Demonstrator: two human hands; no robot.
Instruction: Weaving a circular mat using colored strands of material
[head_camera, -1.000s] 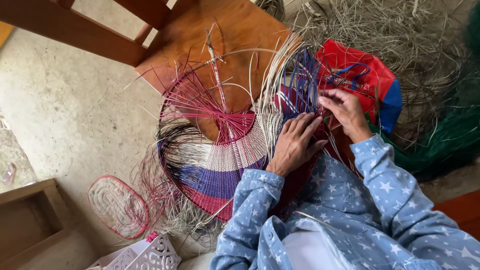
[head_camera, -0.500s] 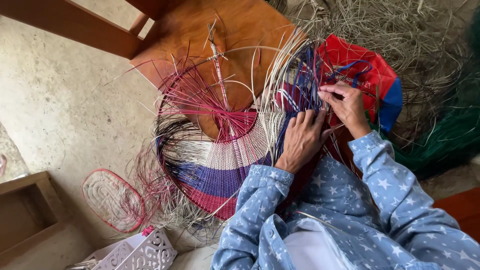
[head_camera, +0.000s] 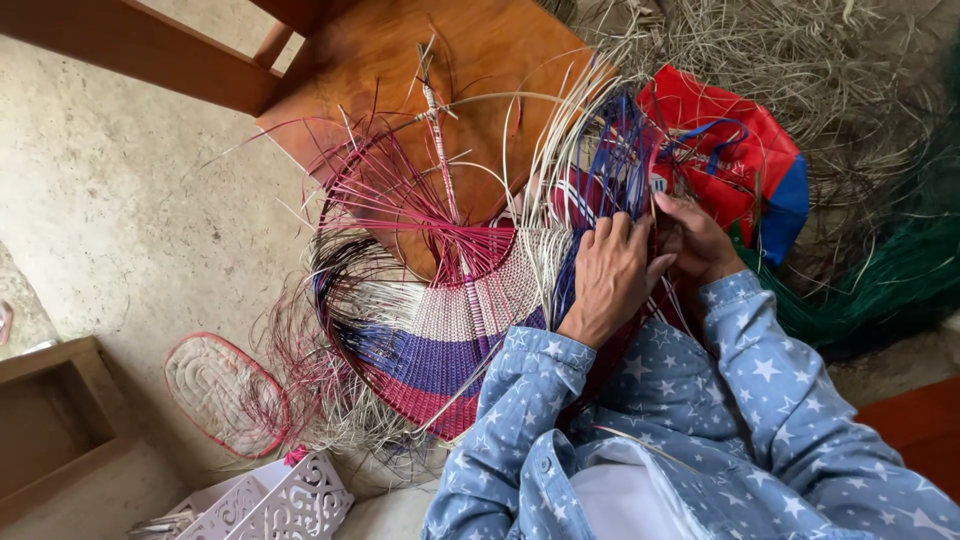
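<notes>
My left hand (head_camera: 612, 275) presses flat on the half-woven basket (head_camera: 450, 330) lying across my lap, steadying it, while my right hand (head_camera: 700, 240) pinches blue strands (head_camera: 625, 150) taut.

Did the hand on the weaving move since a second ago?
Yes, a little. The left hand slid up along the weaving, closer to the red bag and the right hand.

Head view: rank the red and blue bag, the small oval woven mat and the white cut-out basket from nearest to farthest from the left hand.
From the left hand:
1. Red and blue bag, just beyond it, to the upper right.
2. White cut-out basket, bottom left on the floor.
3. Small oval woven mat, far left, only slightly farther.
</notes>
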